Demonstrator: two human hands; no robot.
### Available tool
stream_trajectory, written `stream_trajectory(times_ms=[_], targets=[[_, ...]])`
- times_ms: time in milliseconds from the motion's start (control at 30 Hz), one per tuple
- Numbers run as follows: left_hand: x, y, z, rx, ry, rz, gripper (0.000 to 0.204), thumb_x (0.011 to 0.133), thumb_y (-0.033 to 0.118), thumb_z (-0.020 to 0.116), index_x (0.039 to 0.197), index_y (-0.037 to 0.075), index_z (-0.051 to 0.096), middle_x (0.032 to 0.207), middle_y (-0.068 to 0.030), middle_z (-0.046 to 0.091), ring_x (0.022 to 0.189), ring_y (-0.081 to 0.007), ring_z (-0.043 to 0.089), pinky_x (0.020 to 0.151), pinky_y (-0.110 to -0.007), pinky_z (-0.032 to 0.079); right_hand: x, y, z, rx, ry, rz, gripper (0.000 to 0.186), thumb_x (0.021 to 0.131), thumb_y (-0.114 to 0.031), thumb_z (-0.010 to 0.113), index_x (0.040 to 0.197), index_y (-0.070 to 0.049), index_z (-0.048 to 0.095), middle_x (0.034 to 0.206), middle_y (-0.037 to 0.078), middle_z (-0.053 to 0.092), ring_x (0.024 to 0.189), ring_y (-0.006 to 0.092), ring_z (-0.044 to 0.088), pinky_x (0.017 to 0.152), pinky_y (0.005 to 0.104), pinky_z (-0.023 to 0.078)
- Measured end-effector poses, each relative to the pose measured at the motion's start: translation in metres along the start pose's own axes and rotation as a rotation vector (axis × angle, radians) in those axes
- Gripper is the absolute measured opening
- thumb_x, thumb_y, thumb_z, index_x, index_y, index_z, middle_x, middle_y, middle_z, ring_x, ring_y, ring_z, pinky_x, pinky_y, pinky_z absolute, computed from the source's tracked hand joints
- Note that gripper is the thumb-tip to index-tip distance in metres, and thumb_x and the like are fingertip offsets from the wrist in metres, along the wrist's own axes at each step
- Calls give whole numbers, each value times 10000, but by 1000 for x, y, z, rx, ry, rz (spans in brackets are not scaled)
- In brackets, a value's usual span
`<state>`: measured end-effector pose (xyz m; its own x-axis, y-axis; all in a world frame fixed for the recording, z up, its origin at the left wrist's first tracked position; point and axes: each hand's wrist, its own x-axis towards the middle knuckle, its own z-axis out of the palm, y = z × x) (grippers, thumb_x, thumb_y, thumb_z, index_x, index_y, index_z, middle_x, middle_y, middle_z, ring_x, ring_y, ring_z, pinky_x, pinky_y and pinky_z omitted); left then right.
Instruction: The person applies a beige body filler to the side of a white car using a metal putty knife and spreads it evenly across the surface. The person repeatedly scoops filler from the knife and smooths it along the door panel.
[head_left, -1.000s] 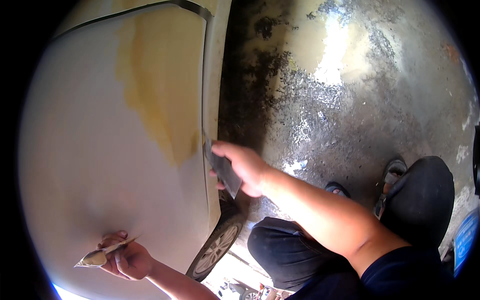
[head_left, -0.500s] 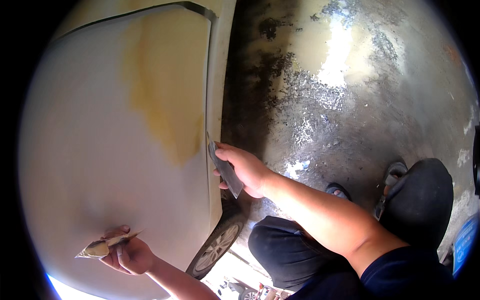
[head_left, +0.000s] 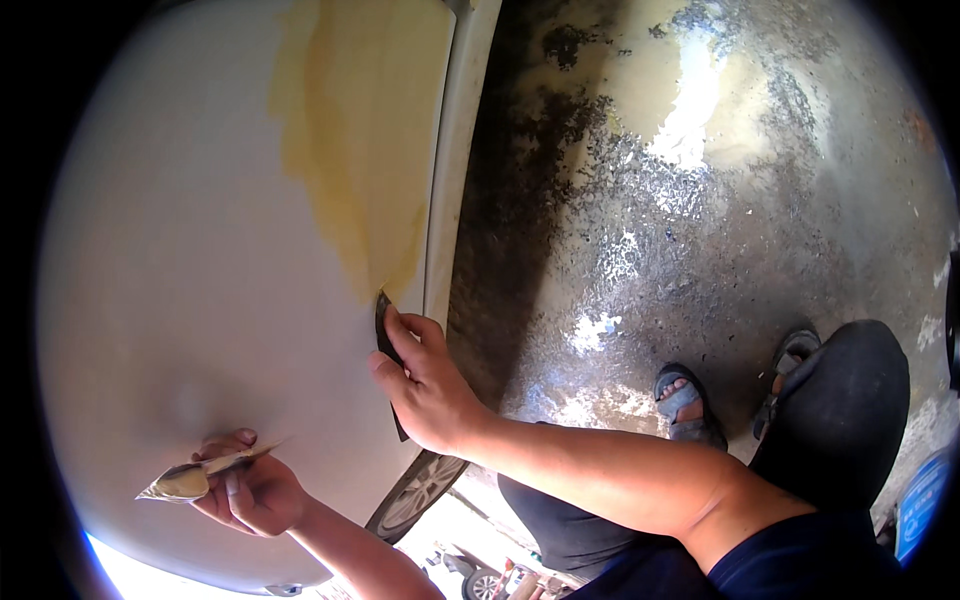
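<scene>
My right hand point(head_left: 425, 385) is closed round a thin, dark flat spreader point(head_left: 385, 330), thumb on one face. The spreader's tip meets a light grey car door panel point(head_left: 200, 250) at the lower end of a yellow filler patch point(head_left: 320, 150). The patch runs up the panel near its right edge. Farther left and lower, my left hand point(head_left: 255, 495) grips a putty knife point(head_left: 240, 460). On its blade lies a lump of beige-yellow filler point(head_left: 180, 484). The left fingers hide part of the knife.
A car wheel point(head_left: 415, 495) shows below the door. Stained, wet-looking concrete floor point(head_left: 740, 250) spreads to the right, where my sandalled foot point(head_left: 688, 405) rests beside my bent knee point(head_left: 835, 400). A blue round object point(head_left: 925, 505) stands at the far right rim.
My right hand has moved left from the panel's edge onto its face, turning the spreader more upright against the filler. The left hand stays nearly still. The view has shifted slightly.
</scene>
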<state>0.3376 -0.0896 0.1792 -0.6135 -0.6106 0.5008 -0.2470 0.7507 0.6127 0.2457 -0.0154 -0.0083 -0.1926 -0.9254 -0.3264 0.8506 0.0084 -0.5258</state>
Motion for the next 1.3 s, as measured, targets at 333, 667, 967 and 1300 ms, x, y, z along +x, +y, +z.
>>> stream_trajectory(times_ms=[333, 667, 967, 1300], targets=[[-3, 1, -3, -37, -1, -16, 489, 758, 66, 478, 1244, 18, 454, 1075, -186, 552, 933, -298, 534, 756, -449, 453, -13, -2, -29, 3, -127, 87, 603, 993, -335, 460, 1472, -14, 283, 1345, 156, 346, 1172, 242, 466, 922, 339, 465], [2, 0, 1, -28, -108, 7, 516, 757, 64, 475, 1269, 17, 438, 1024, -199, 566, 913, -294, 529, 754, -447, 447, -5, -18, 11, -67, 33, -36, 623, 999, -297, 424, 1414, 133, 249, 1334, 276, 310, 1223, 391, 427, 1035, 379, 378], [-1, -1, -5, -44, 9, -35, 488, 760, 52, 469, 1248, 54, 462, 1079, -190, 571, 970, -314, 539, 768, -465, 463, -21, -9, -7, -138, -88, -29, 586, 999, -315, 435, 1445, 39, 293, 1314, 232, 349, 1202, 338, 442, 1033, 374, 368], [0, -2, 1, -82, -3, -35, 496, 766, 32, 450, 1262, 57, 459, 1175, -167, 537, 1003, -315, 539, 815, -497, 484, -14, -21, -7, -113, -75, -5, 591, 985, -287, 475, 1433, 61, 311, 1277, 213, 399, 1215, 296, 441, 1027, 330, 360]])
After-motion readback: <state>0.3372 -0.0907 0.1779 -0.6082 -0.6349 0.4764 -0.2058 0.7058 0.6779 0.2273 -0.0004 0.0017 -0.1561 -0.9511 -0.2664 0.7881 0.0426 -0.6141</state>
